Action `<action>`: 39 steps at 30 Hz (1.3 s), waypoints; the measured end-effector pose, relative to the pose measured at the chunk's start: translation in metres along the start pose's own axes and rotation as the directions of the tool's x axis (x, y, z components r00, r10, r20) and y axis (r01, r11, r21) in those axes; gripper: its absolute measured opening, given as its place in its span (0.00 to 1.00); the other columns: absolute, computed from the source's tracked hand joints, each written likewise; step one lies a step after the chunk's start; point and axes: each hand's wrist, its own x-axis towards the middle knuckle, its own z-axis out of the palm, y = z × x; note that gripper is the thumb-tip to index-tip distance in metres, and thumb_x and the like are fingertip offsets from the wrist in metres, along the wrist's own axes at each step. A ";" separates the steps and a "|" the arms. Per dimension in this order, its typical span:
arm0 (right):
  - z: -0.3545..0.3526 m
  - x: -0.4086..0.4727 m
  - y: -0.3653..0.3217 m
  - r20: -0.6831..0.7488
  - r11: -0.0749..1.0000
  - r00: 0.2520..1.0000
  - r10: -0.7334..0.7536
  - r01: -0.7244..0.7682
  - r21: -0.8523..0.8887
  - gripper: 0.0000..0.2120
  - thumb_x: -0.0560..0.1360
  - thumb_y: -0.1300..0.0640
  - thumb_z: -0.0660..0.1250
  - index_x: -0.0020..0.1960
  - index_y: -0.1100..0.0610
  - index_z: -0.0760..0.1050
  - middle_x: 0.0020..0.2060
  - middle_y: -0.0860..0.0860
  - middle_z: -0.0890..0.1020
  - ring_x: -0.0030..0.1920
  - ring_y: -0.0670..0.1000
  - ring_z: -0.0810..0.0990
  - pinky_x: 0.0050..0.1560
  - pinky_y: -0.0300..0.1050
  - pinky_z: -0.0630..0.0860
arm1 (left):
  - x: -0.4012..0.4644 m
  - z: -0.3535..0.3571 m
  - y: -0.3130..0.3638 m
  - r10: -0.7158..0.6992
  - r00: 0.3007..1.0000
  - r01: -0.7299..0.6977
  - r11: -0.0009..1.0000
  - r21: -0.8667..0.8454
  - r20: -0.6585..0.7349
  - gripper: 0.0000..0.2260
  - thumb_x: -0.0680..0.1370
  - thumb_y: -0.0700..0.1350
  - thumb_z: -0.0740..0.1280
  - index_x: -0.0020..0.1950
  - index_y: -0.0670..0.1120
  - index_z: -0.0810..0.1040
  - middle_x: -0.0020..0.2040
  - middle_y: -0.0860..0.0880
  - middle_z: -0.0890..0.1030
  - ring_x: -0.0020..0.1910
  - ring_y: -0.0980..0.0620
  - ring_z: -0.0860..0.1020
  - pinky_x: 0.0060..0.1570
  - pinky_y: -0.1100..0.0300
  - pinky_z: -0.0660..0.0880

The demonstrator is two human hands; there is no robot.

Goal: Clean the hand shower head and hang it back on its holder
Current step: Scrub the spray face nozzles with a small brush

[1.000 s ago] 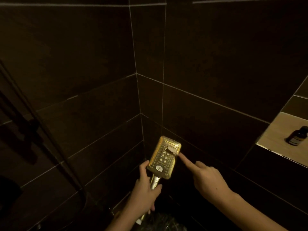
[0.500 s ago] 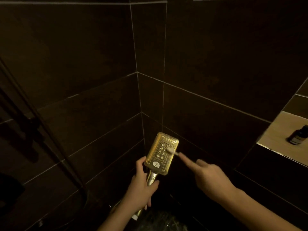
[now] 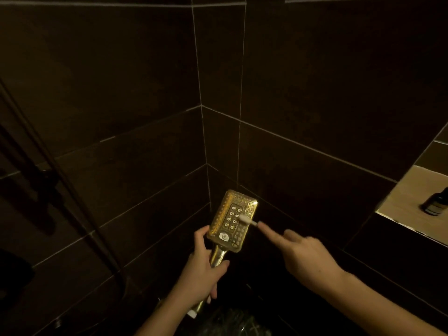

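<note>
Far left, a dark vertical rail [image 3: 46,163] runs down the tiled wall [image 3: 109,69], its fittings too dim to make out. Left hand [image 3: 202,270] comes up from bottom centre, forearm angled up and right, fingers and thumb curled round the handle of the shower head [image 3: 231,220], thumb lying up along the head's left edge. The head is gold, rectangular, held upright in mid-air in front of the wall corner [image 3: 203,141], spray face toward the camera, rows of nozzles and a small white button near its lower end visible. A small white brush [image 3: 247,219] lies across the right side of the face, tip touching the nozzles. Right hand [image 3: 305,258] enters from the lower right, forearm stretched up and left, index finger pointing straight along the brush shaft, other fingers curled under; it seems to pinch the brush's end, but the shaft is mostly hidden behind the finger, so exact grip is hard to tell. Walls are large dark brown tiles with pale grout lines, poorly lit. Far right, a lit beige niche [image 3: 412,202] is set in the wall, with a small dark bottle [image 3: 435,203] standing in it, label unreadable. Floor at the bottom is dark and blurred.
</note>
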 end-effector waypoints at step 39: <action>0.002 -0.004 -0.012 0.176 0.998 0.982 -0.064 0.064 0.004 0.29 0.78 0.46 0.40 0.72 0.35 0.27 0.48 0.45 0.68 0.33 0.44 0.69 0.34 0.38 0.67 | -0.008 -0.008 -0.015 -0.034 0.999 0.035 0.999 -0.012 0.030 0.39 0.80 0.38 0.69 0.71 0.70 0.48 0.54 0.43 0.83 0.26 0.46 0.79 0.26 0.55 0.78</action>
